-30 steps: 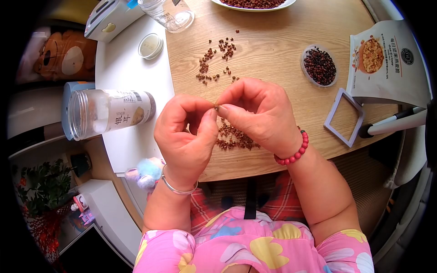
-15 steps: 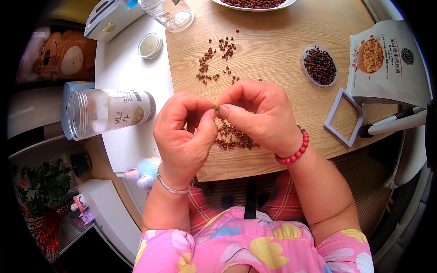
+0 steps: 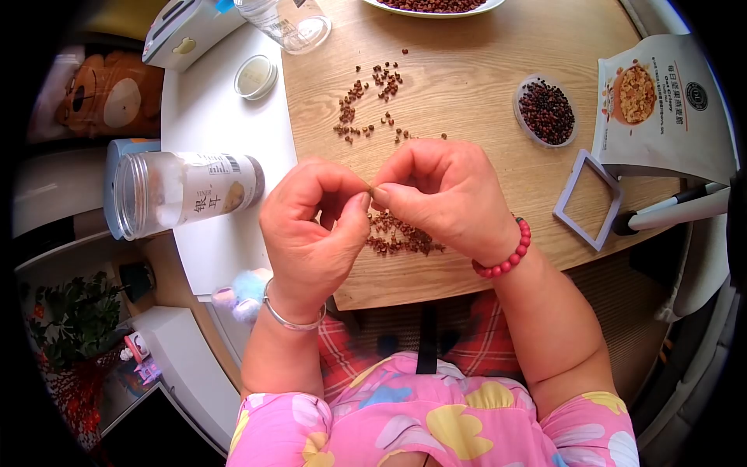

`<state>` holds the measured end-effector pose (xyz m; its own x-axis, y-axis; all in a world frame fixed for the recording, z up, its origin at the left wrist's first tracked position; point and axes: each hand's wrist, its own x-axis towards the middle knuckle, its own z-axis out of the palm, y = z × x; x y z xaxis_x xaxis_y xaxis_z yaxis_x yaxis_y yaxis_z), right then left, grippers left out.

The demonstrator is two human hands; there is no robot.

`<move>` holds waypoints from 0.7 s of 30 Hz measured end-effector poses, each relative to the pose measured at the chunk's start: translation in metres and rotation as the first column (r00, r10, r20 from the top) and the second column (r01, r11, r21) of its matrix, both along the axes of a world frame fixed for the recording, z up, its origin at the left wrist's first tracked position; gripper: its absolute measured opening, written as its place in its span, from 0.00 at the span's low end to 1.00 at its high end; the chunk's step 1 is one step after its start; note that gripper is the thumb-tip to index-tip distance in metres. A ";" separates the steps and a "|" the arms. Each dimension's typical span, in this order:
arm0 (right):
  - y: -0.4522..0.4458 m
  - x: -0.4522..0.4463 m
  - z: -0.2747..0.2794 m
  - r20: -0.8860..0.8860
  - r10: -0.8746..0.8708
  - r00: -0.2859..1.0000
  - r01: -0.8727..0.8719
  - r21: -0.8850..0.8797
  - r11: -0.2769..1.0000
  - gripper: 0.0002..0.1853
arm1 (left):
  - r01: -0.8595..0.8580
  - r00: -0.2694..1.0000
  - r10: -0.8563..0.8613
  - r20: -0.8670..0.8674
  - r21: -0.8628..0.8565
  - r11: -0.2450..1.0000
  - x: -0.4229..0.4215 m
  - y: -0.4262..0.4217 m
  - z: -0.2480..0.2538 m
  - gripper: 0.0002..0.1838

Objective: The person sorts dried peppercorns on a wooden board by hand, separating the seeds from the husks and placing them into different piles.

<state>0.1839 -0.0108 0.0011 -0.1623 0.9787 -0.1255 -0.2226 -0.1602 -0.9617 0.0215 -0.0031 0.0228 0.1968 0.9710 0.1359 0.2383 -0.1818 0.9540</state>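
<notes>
My left hand and my right hand meet over the table, thumb and forefinger of each pinched together. Between the touching fingertips is a tiny brownish Sichuan peppercorn, mostly covered by the fingers. Just below the hands lies a pile of reddish-brown peppercorn husks, partly hidden by them. Beyond the hands, more loose peppercorns are scattered on the wood. To the right, a round clear tub holds dark red and black peppercorns.
A white dish full of peppercorns stands at the far edge. On the right are a foil food bag and a lilac diamond-shaped frame. Leftward lie a labelled clear jar, a round lid and another clear container.
Both hands stay pinched together in nearly the same place, with only slight shifts of the wrists and fingertips. The objects on the table look the same.
</notes>
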 end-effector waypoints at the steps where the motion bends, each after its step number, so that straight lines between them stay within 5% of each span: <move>1: 0.000 0.000 0.001 0.000 0.000 1.000 0.000 0.000 1.000 0.06 | -0.007 1.000 0.007 -0.003 -0.007 1.000 0.001 -0.001 0.000 0.06; 14: 0.000 -0.002 0.002 -0.044 -0.018 0.999 0.016 -0.036 0.999 0.05 | -0.029 0.992 0.043 0.115 -0.117 0.993 0.004 -0.004 0.002 0.04; 21: 0.000 -0.003 0.003 -0.074 -0.030 0.997 0.025 -0.061 0.998 0.04 | 0.038 0.948 0.058 0.313 -0.291 0.956 0.001 -0.005 0.000 0.03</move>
<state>0.1813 -0.0110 0.0043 -0.1467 0.9740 -0.1727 -0.2982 -0.2100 -0.9311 0.0230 -0.0078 0.0233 0.1802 0.9788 -0.0977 -0.0828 0.1141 0.9900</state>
